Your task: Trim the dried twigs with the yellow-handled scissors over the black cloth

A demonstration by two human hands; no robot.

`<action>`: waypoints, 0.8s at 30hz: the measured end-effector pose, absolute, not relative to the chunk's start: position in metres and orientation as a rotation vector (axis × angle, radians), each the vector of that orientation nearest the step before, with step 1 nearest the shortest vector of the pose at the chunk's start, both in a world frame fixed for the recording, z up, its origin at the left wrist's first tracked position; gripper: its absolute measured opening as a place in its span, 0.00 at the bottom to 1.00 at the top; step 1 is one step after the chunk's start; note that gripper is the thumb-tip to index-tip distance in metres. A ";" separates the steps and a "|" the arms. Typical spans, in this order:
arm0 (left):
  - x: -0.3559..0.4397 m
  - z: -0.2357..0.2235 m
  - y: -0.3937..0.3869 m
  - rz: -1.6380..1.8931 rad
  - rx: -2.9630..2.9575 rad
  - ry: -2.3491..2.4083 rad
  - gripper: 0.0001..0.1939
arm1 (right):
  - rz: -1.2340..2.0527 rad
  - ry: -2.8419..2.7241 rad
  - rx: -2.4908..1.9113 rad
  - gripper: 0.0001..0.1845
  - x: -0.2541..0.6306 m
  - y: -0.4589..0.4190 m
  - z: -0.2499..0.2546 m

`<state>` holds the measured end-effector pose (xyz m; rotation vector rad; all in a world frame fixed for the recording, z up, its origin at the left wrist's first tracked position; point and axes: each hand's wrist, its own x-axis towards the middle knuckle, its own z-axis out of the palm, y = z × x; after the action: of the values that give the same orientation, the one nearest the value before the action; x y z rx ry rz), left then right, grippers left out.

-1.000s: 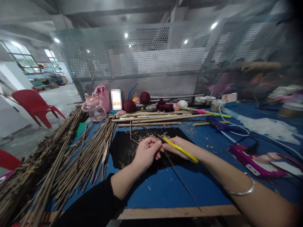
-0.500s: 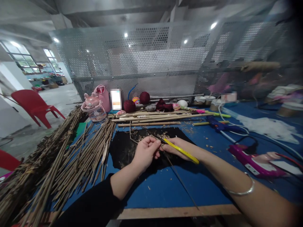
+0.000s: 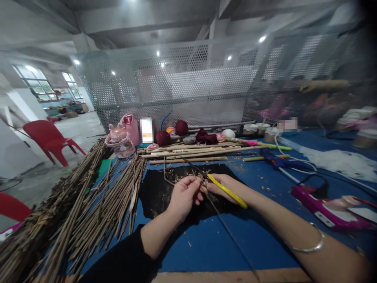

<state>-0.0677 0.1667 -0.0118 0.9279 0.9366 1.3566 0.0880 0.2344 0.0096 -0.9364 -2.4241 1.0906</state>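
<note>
My left hand (image 3: 184,195) pinches a thin dark stick (image 3: 226,228) that runs from the far side of the black mat (image 3: 153,192) down toward the table's near edge. My right hand (image 3: 224,188) grips a yellow-handled knife (image 3: 228,192) and holds its blade end against the stick, just right of my left fingers. Both hands hover over the black mat, which is strewn with wood shavings (image 3: 179,179). A silver bangle (image 3: 309,245) circles my right wrist.
Bundles of thin sticks (image 3: 88,204) lie on the left of the blue table (image 3: 206,243). Longer bamboo rods (image 3: 191,151), yarn balls (image 3: 163,138) and a pink jug (image 3: 122,139) line the back. A blue glue gun (image 3: 275,159) and a magenta tool (image 3: 321,206) with cables lie right. Mesh screen behind.
The view has shifted slightly, so the hands sit a little lower in the picture. My fingers have closed tighter on the stick; knife and stick stay together over the mat.
</note>
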 end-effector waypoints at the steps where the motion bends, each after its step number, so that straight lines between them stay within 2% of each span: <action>1: -0.068 -0.012 0.167 1.344 0.919 0.928 0.16 | 1.106 -2.385 -0.933 0.28 0.088 0.235 0.009; 7: -0.067 -0.009 0.166 1.252 0.907 0.938 0.19 | 0.918 -2.319 -1.048 0.25 0.087 0.240 0.002; 13: -0.067 -0.014 0.169 1.339 0.895 0.898 0.19 | 0.747 -2.389 -1.245 0.21 0.083 0.231 0.005; 24: -0.066 -0.014 0.169 1.379 0.896 0.879 0.17 | 0.550 -2.482 -1.185 0.23 0.081 0.221 0.007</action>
<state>-0.0664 0.1687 -0.0145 0.8958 0.8786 1.3788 0.0809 0.2209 0.0073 -1.1853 -2.4824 0.5497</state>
